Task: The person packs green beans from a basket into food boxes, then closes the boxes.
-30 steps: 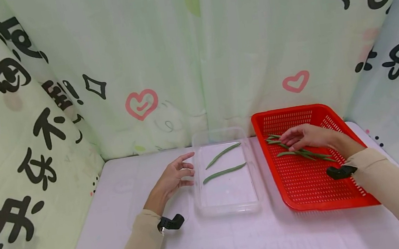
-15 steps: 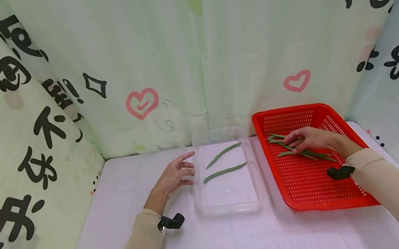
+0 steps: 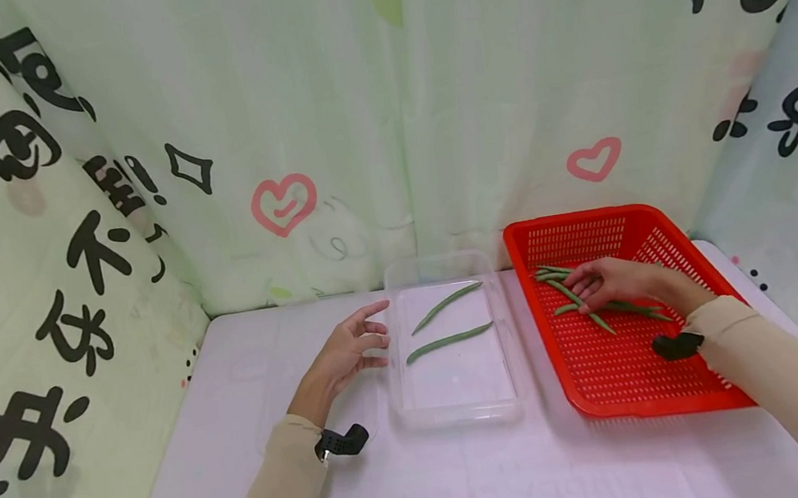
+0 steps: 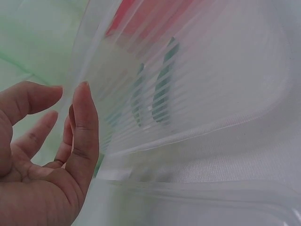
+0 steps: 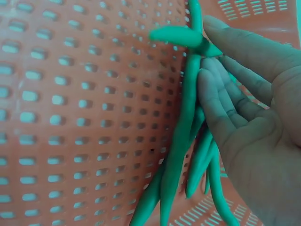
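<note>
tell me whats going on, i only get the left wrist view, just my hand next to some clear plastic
Observer: That plastic is a clear tray with two green beans lying in it.
Operator: where's the other hand
Observer: The right hand is in a red basket, to the right of the tray.
Operator: holding anything
Observer: Its fingers rest on a bunch of beans on the basket floor; whether one is gripped is unclear.
</note>
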Action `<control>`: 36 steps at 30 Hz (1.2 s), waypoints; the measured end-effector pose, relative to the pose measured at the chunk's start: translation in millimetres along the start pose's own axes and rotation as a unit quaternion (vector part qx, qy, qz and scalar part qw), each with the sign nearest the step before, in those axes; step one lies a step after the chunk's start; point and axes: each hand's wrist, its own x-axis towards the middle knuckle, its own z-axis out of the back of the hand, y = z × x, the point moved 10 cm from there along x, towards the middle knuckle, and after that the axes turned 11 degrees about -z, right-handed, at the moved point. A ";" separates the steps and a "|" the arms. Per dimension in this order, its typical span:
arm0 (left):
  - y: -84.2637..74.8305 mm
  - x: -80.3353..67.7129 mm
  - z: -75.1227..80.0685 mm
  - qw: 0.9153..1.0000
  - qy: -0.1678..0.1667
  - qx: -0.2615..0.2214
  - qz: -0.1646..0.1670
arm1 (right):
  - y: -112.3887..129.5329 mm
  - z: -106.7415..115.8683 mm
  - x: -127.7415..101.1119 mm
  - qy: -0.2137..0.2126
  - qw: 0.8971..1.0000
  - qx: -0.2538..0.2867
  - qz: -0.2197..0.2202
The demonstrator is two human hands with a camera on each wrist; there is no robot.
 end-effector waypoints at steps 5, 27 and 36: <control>2.1 0.7 2.1 1.000 -0.008 0.002 0.002 | -1.2 -4.4 2.4 0.013 1.000 0.011 0.002; 0.4 0.6 1.3 1.000 -0.008 0.008 -0.004 | -3.1 15.8 -19.7 -0.041 0.998 -0.048 -0.021; 0.2 -0.1 1.8 1.000 -0.007 0.009 0.002 | -1.6 23.9 -29.8 -0.042 0.999 -0.002 -0.013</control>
